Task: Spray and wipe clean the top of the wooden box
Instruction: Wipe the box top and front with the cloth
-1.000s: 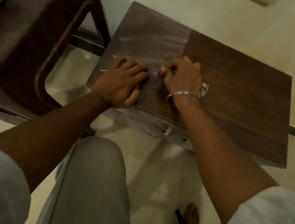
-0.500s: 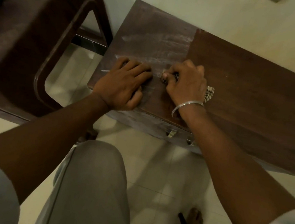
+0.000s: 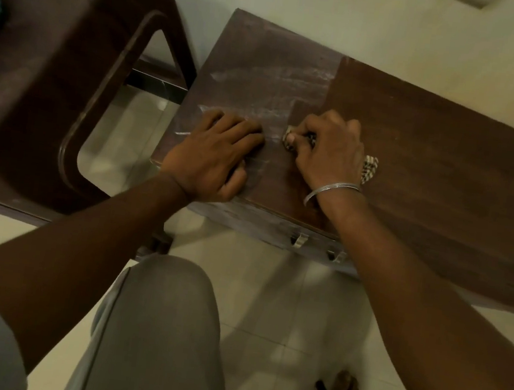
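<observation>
The dark brown rectangular wooden box [image 3: 412,188] sits on the pale tiled floor [image 3: 293,312], right in front of the person's grey-trousered knee [image 3: 163,313], and its top is plainly split: the right part of the lid is clean, deep brown, the left part dull and streaked with whitish smears. The wiping is mid-job, I'd say about half done.

On the box's smeared side, the left hand [image 3: 212,153] lies palm down, fingers loosely curled, gripping nothing, just bracing the lid. Beside it, near the lid's middle, the right hand [image 3: 329,148] is closed tight over a small patterned cloth [image 3: 369,169], whose ends poke out by the thumb and behind the wrist, where a thin silver bangle [image 3: 330,189] rides.

To do this well: keep the brace firm, press the cloth flat, and work overlapping strokes from the clean boundary leftward towards the far-left corner, refolding once it soils.

Left of the box stands a dark brown plastic chair [image 3: 69,74]; on the box's front, small metal latches [image 3: 300,240]. No spray bottle shows.
</observation>
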Tool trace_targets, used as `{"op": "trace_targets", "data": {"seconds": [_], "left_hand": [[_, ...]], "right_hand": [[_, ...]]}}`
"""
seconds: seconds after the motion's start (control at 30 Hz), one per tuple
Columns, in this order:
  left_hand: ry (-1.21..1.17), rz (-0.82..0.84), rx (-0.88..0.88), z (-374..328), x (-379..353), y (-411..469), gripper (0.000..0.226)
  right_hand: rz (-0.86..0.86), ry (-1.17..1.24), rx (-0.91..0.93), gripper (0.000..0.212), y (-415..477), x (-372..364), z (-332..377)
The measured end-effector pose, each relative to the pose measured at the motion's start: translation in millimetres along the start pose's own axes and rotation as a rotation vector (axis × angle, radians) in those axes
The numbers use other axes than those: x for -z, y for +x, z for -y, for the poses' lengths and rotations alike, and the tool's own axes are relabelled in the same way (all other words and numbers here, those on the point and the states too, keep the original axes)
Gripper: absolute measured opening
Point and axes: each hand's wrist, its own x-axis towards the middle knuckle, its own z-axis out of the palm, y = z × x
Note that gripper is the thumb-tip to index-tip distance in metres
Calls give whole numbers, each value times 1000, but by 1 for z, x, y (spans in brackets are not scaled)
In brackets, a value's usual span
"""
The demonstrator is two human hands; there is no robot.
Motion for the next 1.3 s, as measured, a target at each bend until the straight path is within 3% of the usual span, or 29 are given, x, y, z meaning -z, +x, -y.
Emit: {"op": "trace_targets", "data": {"seconds": [0.2, 0.37, 0.7, 1.0, 1.3], "left_hand": [[-17, -13, -7, 1, -2, 1, 60], [-5, 16, -3, 1, -1, 1, 61], [-21, -5, -7, 2, -3, 1, 61], [-5, 26, 0, 3, -2, 1, 61], [-10, 15, 5, 2, -2, 2, 60]], "right_hand": [[-69, 16, -61, 8, 39, -5, -4], [-31, 4, -134, 7, 79, -3, -8], [-57, 13, -62, 8, 33, -2, -14], [-53, -22, -193, 15, 114, -3, -16], [-93, -4, -96, 9, 59, -6, -17]]}}
